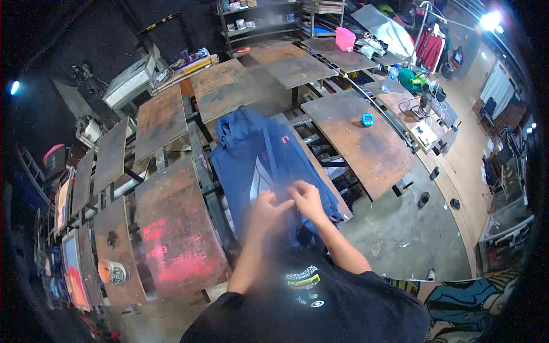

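A stack of dark blue hooded garments (pixel 243 148) lies on a board in front of me, the hood at its far end and small pink marks on the right part. A pale grey-white patch (pixel 261 178) shows near the middle. Over the near part of the stack, my left hand (pixel 267 211) and my right hand (pixel 307 200) meet closely, fingertips bent toward each other in a pinch. Whatever sits between the fingers is too small and blurred to make out. A hazy smear covers part of the left hand and forearm.
Rust-brown boards on metal arms surround the stack; the left one (pixel 177 228) has pink stains. A blue timer (pixel 367 119) rests on the right board (pixel 354 137). An orange-white tub (pixel 112 271) stands at left, a pink bucket (pixel 345 39) at the back.
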